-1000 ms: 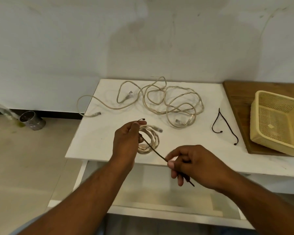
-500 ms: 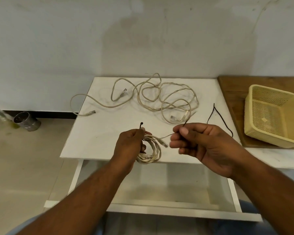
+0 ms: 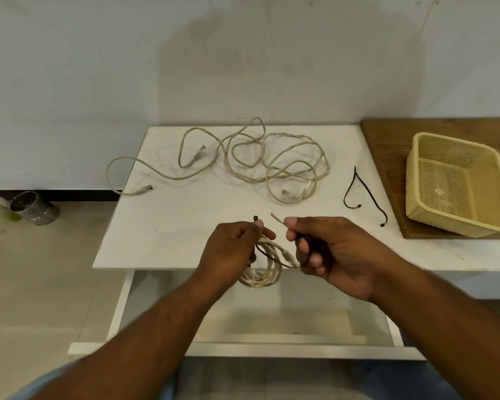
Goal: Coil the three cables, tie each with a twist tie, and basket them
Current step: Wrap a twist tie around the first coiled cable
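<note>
Coiled beige cable [image 3: 261,274] gripped in our left hand [image 3: 231,252]; our right hand [image 3: 329,255] pinches its thin black twist tie [image 3: 273,256] (yellow plastic mesh basket [image 3: 445,223] well right).

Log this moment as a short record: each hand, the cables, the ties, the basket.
left hand: grips the coiled cable above the table front edge, pinching one end of the twist tie
right hand: pinches the tie's other end, beside the coil
twist tie: black, looped across the coil, ends apart, not yet twisted
loose cables: tangled on the table, uncoiled
spare ties: black, on the table left of the basket
basket: yellow, holds no cable, on the wooden board
drawer: open below the table
</note>
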